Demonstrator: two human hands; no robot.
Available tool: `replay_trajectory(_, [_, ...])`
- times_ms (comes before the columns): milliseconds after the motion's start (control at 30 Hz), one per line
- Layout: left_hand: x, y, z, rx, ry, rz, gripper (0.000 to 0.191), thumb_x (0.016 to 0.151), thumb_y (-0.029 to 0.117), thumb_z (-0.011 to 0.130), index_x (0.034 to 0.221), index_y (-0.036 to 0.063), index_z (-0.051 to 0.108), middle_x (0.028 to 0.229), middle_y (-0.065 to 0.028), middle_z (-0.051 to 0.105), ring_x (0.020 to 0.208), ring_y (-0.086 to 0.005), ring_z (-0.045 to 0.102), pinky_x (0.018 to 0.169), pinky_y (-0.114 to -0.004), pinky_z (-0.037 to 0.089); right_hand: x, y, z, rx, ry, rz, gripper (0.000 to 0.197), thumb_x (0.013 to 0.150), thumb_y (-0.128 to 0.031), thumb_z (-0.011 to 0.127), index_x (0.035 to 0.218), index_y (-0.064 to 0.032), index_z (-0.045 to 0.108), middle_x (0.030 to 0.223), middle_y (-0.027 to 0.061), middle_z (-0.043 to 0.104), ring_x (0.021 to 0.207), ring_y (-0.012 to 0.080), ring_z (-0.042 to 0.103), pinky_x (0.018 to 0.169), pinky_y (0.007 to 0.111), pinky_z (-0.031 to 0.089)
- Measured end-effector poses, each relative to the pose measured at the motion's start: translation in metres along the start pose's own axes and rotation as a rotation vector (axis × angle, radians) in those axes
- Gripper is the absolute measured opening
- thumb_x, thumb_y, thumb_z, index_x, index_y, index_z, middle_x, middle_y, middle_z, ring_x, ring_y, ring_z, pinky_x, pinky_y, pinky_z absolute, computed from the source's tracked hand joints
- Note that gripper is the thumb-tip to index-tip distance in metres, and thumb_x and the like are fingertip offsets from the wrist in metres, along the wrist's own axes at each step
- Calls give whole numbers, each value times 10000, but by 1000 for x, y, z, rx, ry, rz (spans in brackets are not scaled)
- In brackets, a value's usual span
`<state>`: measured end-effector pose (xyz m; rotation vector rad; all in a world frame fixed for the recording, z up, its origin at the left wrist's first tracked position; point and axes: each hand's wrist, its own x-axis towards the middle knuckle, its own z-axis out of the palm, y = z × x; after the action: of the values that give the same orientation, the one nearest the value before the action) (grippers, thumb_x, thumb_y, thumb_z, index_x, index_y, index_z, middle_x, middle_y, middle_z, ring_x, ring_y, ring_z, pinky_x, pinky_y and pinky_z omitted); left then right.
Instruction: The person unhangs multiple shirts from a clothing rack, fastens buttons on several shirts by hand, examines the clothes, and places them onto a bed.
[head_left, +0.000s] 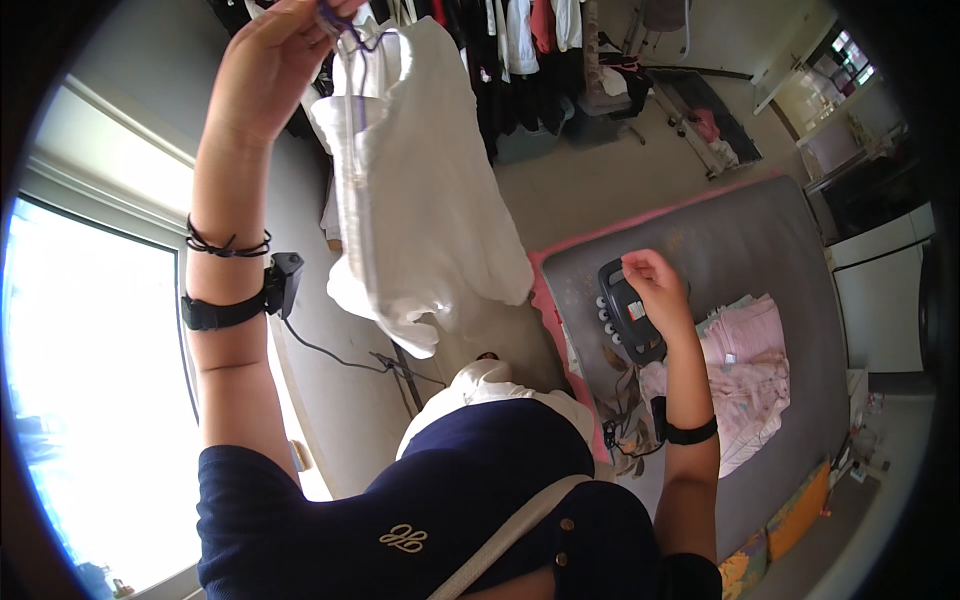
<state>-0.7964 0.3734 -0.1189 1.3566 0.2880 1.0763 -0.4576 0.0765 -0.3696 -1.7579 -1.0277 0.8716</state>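
Note:
My left hand is raised at the top left, its fingers closed around a purple clothes hanger. From the hanger a white garment hangs down in front of me, with folds at its lower edge. My right hand is over the bed on the right, fingers loosely curled and thumb side up, with nothing seen in it. Below it on the bed lies a black case-like object with a handle and several round pale knobs along its side. Folded pink clothes lie beside my right forearm.
A bed with a grey cover stands on the right, with patterned pillows at its lower end. Hung clothes fill a rack at the top. A bright window is on the left. A cable hangs from the device on my left forearm.

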Motion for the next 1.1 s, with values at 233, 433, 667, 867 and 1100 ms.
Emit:
replay_trajectory(233, [3,-2,10,150,-198,-44,407,998,75,455,1385,-47,439,1325,-156,596,1234,-278,549,1143,-421,321,28,-147,68,220,-263,-159,234,950,-148,634,1132,-6,596,1020,63,642,931,131,608,830,267,494])
replay_trajectory(433, [-5,-21,11,130,-418,50,537,944,182,613,1393,-60,447,1406,-177,525,1333,-231,455,1130,-354,301,47,-227,129,-240,-106,-475,468,887,-306,710,1163,28,533,1051,216,601,936,351,610,815,387,489])
replay_trajectory(667, [-31,-48,17,-137,-449,110,824,883,92,700,1520,-22,190,1559,-168,312,1458,-241,248,1187,-389,154,42,-236,139,-623,-90,-554,523,853,-121,628,1297,60,419,1116,318,571,1020,502,563,868,505,465])
replay_trajectory(867, [-11,-71,8,-210,-406,197,915,842,44,667,1563,55,104,1593,-190,223,1491,-268,162,1191,-412,45,62,-250,120,-595,34,-518,443,852,-146,664,1208,40,474,1055,286,605,952,480,589,812,492,478])
replay_trajectory(1100, [65,-111,-23,-204,-345,133,1055,780,245,709,1565,41,35,1589,-237,191,1505,-310,88,1183,-428,-21,147,-235,100,-805,-149,-406,283,883,-212,674,904,18,509,747,270,601,719,471,597,591,488,469])
